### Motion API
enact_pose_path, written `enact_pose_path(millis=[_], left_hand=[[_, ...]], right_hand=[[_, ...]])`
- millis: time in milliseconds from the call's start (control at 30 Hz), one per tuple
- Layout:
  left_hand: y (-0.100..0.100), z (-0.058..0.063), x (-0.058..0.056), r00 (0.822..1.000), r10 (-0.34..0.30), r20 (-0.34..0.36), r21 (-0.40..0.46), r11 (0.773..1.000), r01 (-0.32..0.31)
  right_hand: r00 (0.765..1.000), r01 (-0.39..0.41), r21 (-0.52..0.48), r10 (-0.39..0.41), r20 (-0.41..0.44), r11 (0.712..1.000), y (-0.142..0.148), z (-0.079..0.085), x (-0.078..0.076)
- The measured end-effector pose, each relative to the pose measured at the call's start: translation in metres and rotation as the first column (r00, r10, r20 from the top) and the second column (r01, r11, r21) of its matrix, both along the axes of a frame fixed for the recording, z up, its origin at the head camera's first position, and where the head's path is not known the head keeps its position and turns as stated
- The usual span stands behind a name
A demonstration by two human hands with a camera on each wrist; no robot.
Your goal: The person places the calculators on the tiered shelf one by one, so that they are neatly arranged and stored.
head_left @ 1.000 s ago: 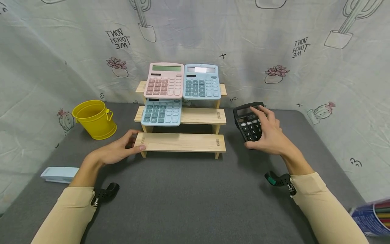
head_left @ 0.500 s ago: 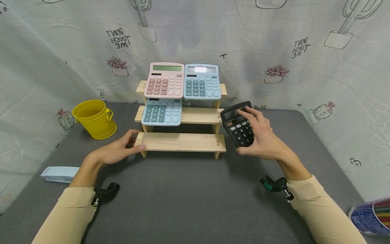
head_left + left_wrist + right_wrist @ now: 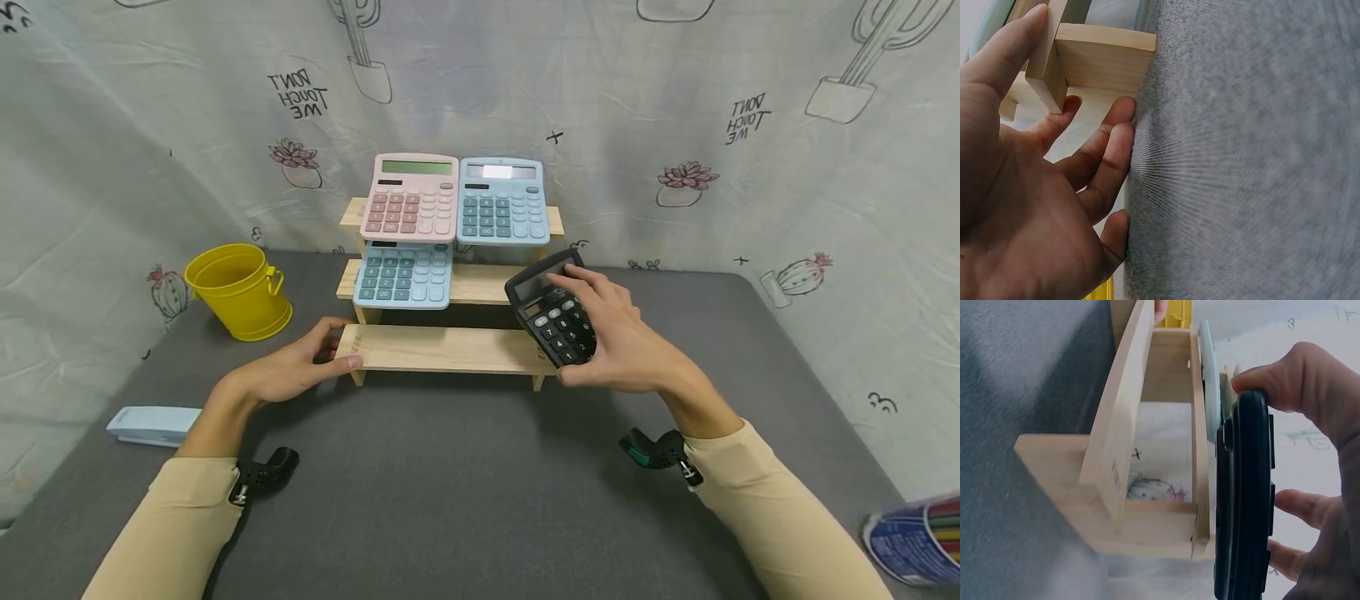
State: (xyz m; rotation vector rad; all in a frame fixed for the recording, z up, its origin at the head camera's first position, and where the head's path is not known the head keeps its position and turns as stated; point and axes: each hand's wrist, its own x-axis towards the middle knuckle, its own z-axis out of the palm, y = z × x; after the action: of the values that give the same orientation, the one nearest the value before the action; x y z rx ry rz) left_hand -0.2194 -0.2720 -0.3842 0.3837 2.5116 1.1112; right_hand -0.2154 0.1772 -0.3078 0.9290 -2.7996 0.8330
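Observation:
A three-tier wooden rack (image 3: 450,348) stands mid-table. My left hand (image 3: 288,367) grips the left end of its lowest board; the left wrist view shows the thumb on one face and a fingertip on the other. By its edges, my right hand (image 3: 622,342) holds a black calculator (image 3: 551,312), tilted, in front of the right end of the rack. In the right wrist view the calculator (image 3: 1244,500) appears edge-on beside the boards. The top tier bears a pink calculator (image 3: 409,200) and a blue calculator (image 3: 502,202). Another blue calculator (image 3: 402,279) leans on the middle tier's left half, its top hidden.
To the rack's left is a yellow bucket (image 3: 238,292). A light blue stapler-like object (image 3: 150,423) lies by the left forearm, partly covered. At the right edge lies a blue container (image 3: 903,546) of coloured pencils. A patterned cloth (image 3: 600,83) hangs behind the grey table (image 3: 450,500).
My right hand has carried the black calculator leftward, from beside the rack to in front of its right end, and the calculator has tilted further. The left hand keeps its grip on the board.

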Motion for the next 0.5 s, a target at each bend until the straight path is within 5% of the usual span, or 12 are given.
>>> enact_pose_path(millis=[500], left_hand=[[0.0, 0.0, -0.001, 1.0, 0.014, 0.027, 0.018, 1.0, -0.015]], right_hand=[[0.999, -0.049, 0.069, 0.049, 0.006, 0.996, -0.026, 0.006, -0.002]])
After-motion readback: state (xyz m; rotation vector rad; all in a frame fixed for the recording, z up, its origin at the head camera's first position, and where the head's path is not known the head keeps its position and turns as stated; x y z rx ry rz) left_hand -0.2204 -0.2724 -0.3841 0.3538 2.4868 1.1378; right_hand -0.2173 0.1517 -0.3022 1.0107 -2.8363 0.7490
